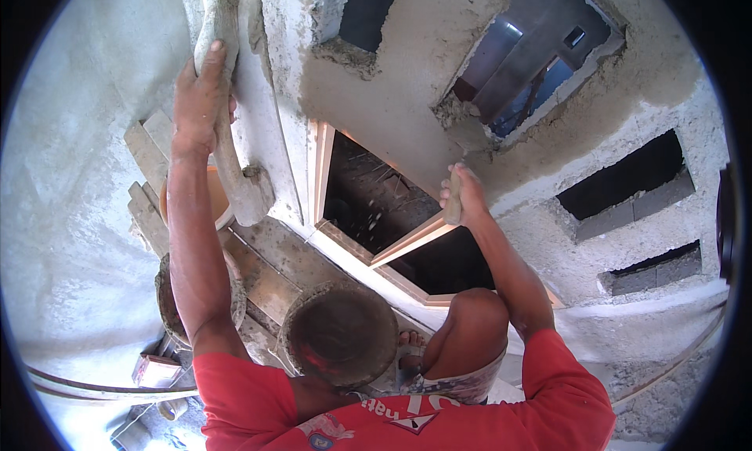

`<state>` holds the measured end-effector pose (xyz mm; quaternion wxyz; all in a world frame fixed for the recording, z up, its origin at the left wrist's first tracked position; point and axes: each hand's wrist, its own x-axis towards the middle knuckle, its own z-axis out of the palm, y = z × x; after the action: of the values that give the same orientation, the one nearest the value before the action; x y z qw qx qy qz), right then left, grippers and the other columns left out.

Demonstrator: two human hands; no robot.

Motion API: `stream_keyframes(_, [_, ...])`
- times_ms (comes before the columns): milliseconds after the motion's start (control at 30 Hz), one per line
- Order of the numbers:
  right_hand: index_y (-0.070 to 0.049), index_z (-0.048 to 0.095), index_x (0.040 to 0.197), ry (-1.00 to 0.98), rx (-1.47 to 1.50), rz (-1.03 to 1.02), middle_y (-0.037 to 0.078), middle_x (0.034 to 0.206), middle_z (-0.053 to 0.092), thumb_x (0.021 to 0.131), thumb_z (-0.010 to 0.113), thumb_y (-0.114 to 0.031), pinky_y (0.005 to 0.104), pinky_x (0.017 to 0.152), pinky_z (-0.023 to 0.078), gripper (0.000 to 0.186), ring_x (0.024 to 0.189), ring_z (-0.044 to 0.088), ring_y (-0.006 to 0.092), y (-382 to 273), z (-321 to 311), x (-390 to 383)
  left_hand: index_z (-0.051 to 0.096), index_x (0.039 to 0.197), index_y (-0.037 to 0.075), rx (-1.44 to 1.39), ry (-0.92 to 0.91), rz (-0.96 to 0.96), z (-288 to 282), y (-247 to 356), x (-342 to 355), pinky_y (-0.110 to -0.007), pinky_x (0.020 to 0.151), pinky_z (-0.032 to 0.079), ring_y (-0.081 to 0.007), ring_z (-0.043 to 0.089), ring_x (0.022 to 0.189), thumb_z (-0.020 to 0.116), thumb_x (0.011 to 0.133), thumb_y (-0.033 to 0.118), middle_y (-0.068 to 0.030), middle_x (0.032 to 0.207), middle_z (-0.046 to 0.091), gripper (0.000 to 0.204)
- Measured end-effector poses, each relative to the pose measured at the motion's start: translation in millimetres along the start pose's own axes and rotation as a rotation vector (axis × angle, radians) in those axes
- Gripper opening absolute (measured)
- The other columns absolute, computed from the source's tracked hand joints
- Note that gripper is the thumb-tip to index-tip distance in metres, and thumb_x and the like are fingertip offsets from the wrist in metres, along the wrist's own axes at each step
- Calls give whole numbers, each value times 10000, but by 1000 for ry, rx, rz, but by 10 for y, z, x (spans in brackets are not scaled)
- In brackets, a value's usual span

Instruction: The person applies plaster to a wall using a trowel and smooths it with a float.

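My left hand (202, 99) is closed round a long, pale, cement-coated piece (244, 193), perhaps a board or tool, upright along the wall edge at upper left. My right hand (468, 189) grips the wooden handle (452, 204) of what looks like a trowel, its blade against wet grey plaster (407, 114) below a rough-edged window opening (533, 59). Just below that hand is a light wooden frame (352, 247) around dark openings. A round, cement-crusted tub (337, 333) sits by my bent knee and sandalled foot.
Planks (262, 263) form a platform under me, with an orange bucket (219, 208) and another crusty bucket (172, 294) behind my left arm. The wall on the right has block-edged openings (654, 200). A pale sheet-like surface (78, 177) lies at left, with a curved rail (94, 392) below it.
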<state>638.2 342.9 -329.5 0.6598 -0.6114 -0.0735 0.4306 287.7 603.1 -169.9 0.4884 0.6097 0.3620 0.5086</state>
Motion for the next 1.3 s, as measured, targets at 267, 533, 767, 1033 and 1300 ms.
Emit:
stream_keyframes(267, [-150, 464, 1135, -27, -15, -46, 72, 794, 511, 966, 540, -377, 343, 464, 444, 293, 554, 519, 164, 42, 93, 177, 555, 920, 55, -14, 7, -21, 75, 56, -17, -258, 405, 430, -100, 490, 467, 558, 942, 541, -25, 662, 517, 486])
stream_keyframes(533, [-132, 480, 1177, -146, -42, -126, 61, 756, 514, 953, 555, -366, 355, 467, 455, 333, 548, 535, 166, 190, -73, -49, 556, 974, 4, 4, 9, -25, 91, 46, -45, -271, 386, 429, -121, 489, 440, 586, 926, 535, -50, 659, 522, 534])
stream_keyframes(767, [-41, 554, 1100, -46, -1053, -530, 59, 716, 555, 931, 596, -326, 303, 425, 471, 334, 525, 574, 145, 373, -561, -700, 556, 964, 11, 10, 9, -44, 64, 53, -67, -265, 379, 419, -116, 484, 433, 581, 932, 523, -39, 646, 516, 514])
stream_keyframes(1033, [-85, 494, 1228, -8, -237, -64, 64, 765, 532, 961, 568, -348, 299, 455, 457, 383, 538, 529, 149, -348, -252, -1051, 559, 956, 16, -25, 0, -20, 27, 22, -42, -259, 372, 412, -109, 476, 428, 575, 938, 518, -34, 640, 512, 503])
stream_keyframes(1300, [-115, 489, 1148, -61, -27, 30, 75, 785, 544, 958, 579, -379, 343, 499, 444, 337, 595, 535, 173, -241, -112, -224, 559, 973, 14, -37, -27, -8, 40, 177, -145, -261, 372, 410, -110, 479, 430, 574, 941, 512, -34, 641, 510, 499])
